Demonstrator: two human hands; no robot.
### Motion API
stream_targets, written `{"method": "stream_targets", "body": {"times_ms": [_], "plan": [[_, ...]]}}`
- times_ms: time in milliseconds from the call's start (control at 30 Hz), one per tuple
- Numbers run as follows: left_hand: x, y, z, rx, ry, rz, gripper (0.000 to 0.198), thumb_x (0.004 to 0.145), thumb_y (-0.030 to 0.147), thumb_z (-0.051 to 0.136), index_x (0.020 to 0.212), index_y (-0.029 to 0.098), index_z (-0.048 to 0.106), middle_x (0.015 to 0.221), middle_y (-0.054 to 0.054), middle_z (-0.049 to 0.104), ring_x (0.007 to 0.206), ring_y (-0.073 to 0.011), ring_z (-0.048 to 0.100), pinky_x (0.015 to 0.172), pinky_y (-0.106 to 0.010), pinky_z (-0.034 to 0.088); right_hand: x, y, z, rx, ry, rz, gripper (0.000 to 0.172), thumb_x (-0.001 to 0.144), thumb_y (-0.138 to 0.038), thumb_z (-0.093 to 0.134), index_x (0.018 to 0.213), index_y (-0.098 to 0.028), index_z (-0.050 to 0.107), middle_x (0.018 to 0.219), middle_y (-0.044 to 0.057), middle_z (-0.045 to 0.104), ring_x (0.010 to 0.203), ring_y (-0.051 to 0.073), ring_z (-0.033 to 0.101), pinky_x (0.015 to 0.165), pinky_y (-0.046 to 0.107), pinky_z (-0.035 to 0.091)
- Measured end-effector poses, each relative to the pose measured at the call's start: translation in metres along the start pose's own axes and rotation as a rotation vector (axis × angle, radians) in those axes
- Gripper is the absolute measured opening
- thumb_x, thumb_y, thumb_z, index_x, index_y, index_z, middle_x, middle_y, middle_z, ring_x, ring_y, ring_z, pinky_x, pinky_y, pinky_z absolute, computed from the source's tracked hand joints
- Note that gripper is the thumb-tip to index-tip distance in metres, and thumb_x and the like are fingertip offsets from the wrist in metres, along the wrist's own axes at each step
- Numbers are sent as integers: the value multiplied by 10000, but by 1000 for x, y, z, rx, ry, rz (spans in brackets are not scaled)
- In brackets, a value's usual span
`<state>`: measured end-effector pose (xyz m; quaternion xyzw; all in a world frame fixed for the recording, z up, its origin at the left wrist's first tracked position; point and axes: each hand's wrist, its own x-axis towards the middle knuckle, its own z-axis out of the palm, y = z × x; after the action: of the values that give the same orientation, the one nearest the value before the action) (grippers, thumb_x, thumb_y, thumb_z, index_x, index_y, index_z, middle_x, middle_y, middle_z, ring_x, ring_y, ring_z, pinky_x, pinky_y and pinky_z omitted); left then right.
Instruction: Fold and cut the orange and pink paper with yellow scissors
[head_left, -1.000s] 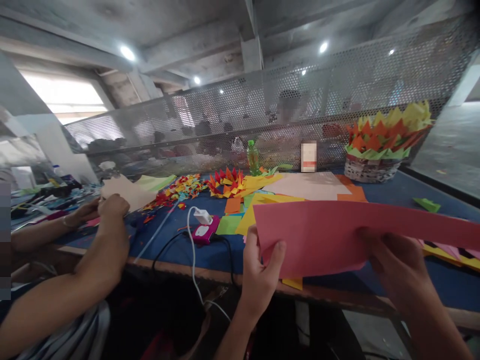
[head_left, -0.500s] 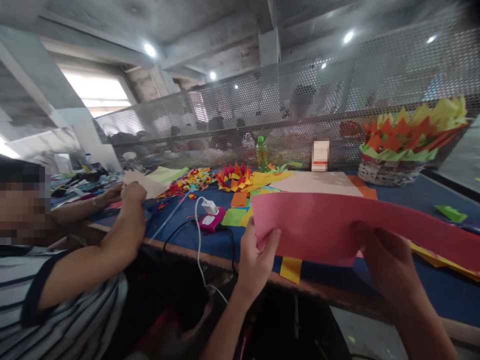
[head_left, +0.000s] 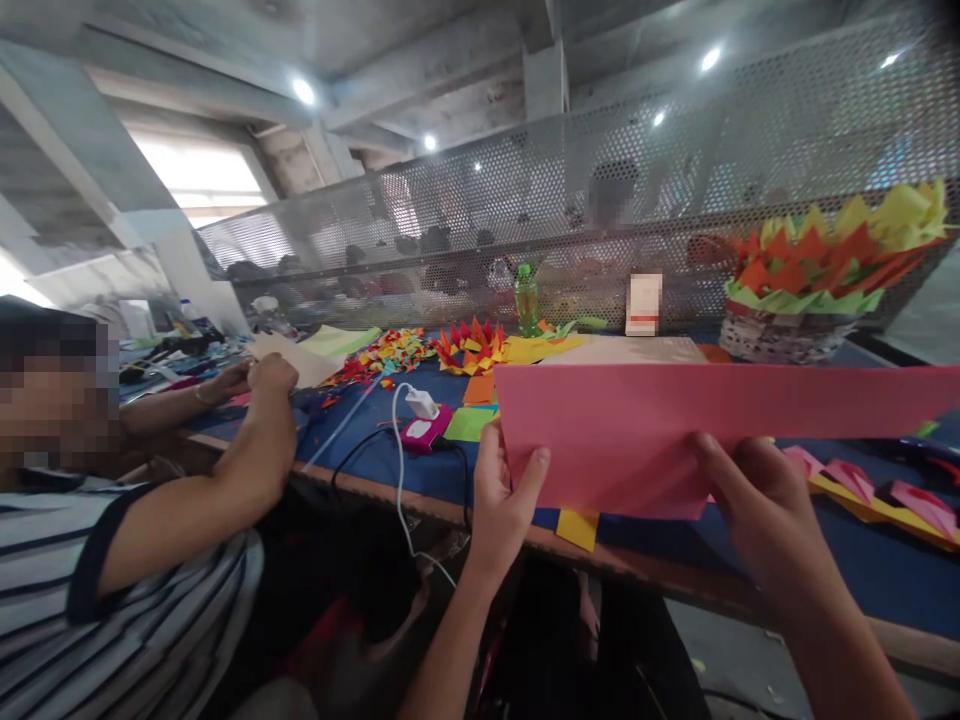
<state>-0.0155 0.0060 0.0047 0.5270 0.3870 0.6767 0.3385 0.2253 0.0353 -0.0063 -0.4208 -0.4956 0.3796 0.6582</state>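
A large sheet of pink paper (head_left: 622, 430) is held up above the table's front edge, its long upper strip reaching far to the right. My left hand (head_left: 506, 495) pinches its left edge, thumb in front and fingers behind. At its lower right, my right hand (head_left: 765, 510) grips the paper with the thumb on the near face; the other fingers are partly hidden. Below the sheet, a yellow paper piece (head_left: 577, 530) hangs over the table edge. Folded pink pieces on a yellow strip (head_left: 877, 490) lie to the right of my right hand.
A magenta power socket (head_left: 425, 430) with a white plug and cables sits left of my left hand. Beyond are a ring of red and yellow folded paper (head_left: 471, 347), a green bottle (head_left: 526, 303) and a paper-decorated basket (head_left: 787, 335). At left, a co-worker's hand (head_left: 271, 372) holds pale paper.
The right part of the pink sheet has risen and straightened from a drooping curve, uncovering the folded pink pieces. Both my hands keep their hold. The view has shifted slightly.
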Motion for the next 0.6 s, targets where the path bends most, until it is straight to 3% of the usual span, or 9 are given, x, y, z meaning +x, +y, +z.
{"method": "stream_targets", "body": {"times_ms": [200, 400, 600], "plan": [[-1, -3, -2, 2, -21, -11, 440, 1031, 422, 721, 1390, 203, 593, 1324, -128, 736, 1244, -265, 718, 1108, -407, 568, -6, 1, -3, -23, 18, 11, 487, 875, -579, 860, 781, -213, 553, 721, -45, 539, 624, 101, 479, 527, 222, 407], [0, -3, -3, 45, -43, -33, 488, 1045, 427, 710, 1454, 197, 578, 1264, -120, 750, 1183, -247, 737, 1089, -374, 573, -9, 4, -3, -72, 59, 17, 470, 857, -609, 867, 799, -244, 578, 692, -31, 505, 601, 119, 411, 468, 236, 323], [5, -1, -11, 131, -16, -48, 434, 1045, 451, 699, 1390, 201, 622, 1329, -119, 740, 1281, -262, 704, 1103, -352, 555, -9, -2, 11, -129, 42, 31, 522, 862, -643, 844, 741, -223, 559, 700, -25, 493, 622, 103, 418, 485, 194, 356]]}}
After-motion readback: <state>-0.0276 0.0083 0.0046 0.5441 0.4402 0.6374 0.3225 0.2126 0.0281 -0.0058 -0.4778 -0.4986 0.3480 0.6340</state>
